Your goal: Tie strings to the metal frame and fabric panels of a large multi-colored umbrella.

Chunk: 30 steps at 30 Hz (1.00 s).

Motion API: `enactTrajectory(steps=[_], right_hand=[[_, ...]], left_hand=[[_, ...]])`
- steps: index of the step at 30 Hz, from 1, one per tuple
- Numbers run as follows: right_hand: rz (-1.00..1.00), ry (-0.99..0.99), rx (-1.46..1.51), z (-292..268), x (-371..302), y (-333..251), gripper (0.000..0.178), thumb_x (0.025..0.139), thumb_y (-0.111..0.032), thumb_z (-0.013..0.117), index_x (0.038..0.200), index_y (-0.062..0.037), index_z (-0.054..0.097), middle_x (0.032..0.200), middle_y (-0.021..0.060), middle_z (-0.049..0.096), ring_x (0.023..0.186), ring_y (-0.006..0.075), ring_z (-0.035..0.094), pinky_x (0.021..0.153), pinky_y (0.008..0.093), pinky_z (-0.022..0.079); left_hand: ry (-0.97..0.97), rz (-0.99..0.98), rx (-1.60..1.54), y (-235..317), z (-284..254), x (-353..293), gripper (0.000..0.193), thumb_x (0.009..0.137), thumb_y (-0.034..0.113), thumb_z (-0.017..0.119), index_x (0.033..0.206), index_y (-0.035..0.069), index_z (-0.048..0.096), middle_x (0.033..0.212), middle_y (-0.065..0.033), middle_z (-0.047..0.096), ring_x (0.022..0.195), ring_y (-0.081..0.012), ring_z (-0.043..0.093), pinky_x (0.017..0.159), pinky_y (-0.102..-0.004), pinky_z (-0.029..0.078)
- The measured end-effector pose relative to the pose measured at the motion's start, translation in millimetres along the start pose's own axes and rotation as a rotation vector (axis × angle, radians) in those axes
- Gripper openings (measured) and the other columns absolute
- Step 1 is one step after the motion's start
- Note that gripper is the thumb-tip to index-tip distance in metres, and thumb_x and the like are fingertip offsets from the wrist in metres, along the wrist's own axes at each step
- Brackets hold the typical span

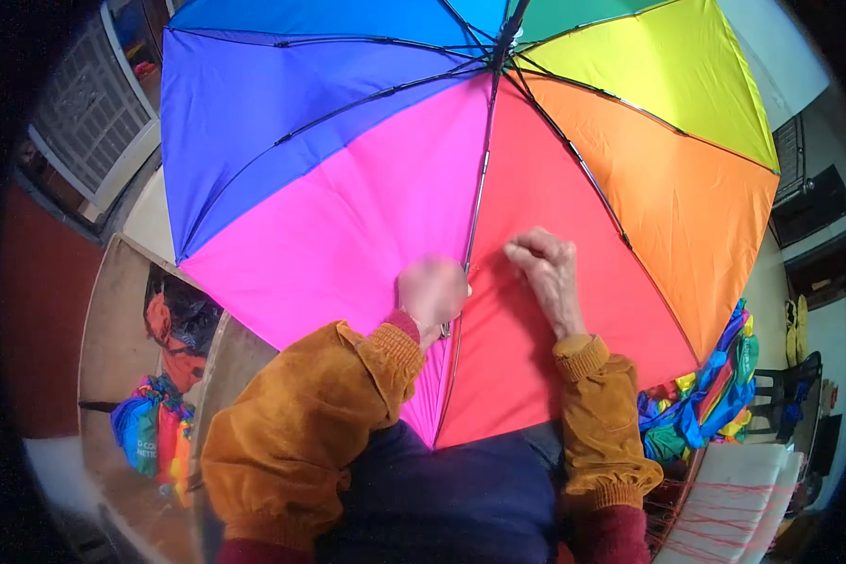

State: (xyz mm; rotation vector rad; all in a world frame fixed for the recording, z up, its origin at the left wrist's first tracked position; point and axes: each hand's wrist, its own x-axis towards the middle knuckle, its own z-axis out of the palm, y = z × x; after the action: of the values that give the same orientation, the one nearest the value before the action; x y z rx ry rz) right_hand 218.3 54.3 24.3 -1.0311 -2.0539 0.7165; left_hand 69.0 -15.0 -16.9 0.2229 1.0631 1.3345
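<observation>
An open umbrella point(555, 348) with rainbow panels spreads across my lap, its inner side and black ribs facing me. My left hand point(430, 293), partly blurred, is closed around an umbrella rib point(485, 169) where the pink and red panels meet. Over the red panel, to the right of that rib, my right hand point(547, 268) is raised with its fingertips pinched together. Whatever it holds, if anything, is too small to see. The ribs meet at the black shaft point(508, 42) at the top.
At left, a wooden tray-like surface point(113, 310) holds folded multicoloured umbrellas point(150, 428) and a black plastic bag point(193, 315). More bunched rainbow fabric point(700, 404) lies at right, near a white board point(733, 489) strung with red threads. A dark chair point(780, 395) stands behind.
</observation>
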Motion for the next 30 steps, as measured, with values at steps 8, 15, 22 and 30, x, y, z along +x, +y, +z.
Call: enactTrajectory(steps=[8, 15, 22, 30], right_hand=[[0.492, -0.035, 1.099, 1, 6, -2, 0.007, 0.081, -0.001, 0.056, 0.077, 0.0037, 0.061, 0.068, 0.0068, 0.059, 0.05, 0.012, 0.054, 0.045, 0.0211, 0.038], [0.427, -0.12, 0.251, -2, -1, -13, 0.008, 0.071, -0.002, 0.057, 0.064, 0.0016, 0.054, 0.055, 0.0104, 0.056, 0.051, 0.0227, 0.057, 0.045, 0.0336, 0.042], [-0.079, -0.207, -0.33, 27, -17, -2, 0.008, 0.061, -0.005, 0.056, 0.062, 0.0028, 0.053, 0.058, 0.0214, 0.054, 0.058, 0.039, 0.057, 0.053, 0.0462, 0.045], [-0.128, -0.34, -0.317, 25, -17, 0, 0.008, 0.06, -0.004, 0.055, 0.062, 0.0028, 0.053, 0.057, 0.0229, 0.053, 0.058, 0.04, 0.057, 0.052, 0.0472, 0.045]], left_hand=[[0.018, 0.215, 0.332, -2, -2, 2, 0.007, 0.077, 0.003, 0.059, 0.074, 0.004, 0.053, 0.06, -0.0056, 0.053, 0.041, -0.0027, 0.037, 0.033, -0.0177, 0.028], [0.052, 0.077, 0.284, 8, -7, 4, 0.007, 0.078, 0.003, 0.056, 0.072, 0.004, 0.053, 0.059, -0.0067, 0.054, 0.039, -0.0029, 0.035, 0.031, -0.0182, 0.026], [0.06, -0.036, 0.139, 14, -5, 5, 0.012, 0.079, 0.006, 0.054, 0.068, 0.003, 0.053, 0.058, -0.0086, 0.053, 0.039, -0.0048, 0.039, 0.031, -0.0192, 0.026], [0.067, -0.035, 0.166, 14, -7, 5, 0.009, 0.083, 0.008, 0.053, 0.077, 0.001, 0.051, 0.06, -0.011, 0.055, 0.038, -0.0048, 0.038, 0.031, -0.0192, 0.027]])
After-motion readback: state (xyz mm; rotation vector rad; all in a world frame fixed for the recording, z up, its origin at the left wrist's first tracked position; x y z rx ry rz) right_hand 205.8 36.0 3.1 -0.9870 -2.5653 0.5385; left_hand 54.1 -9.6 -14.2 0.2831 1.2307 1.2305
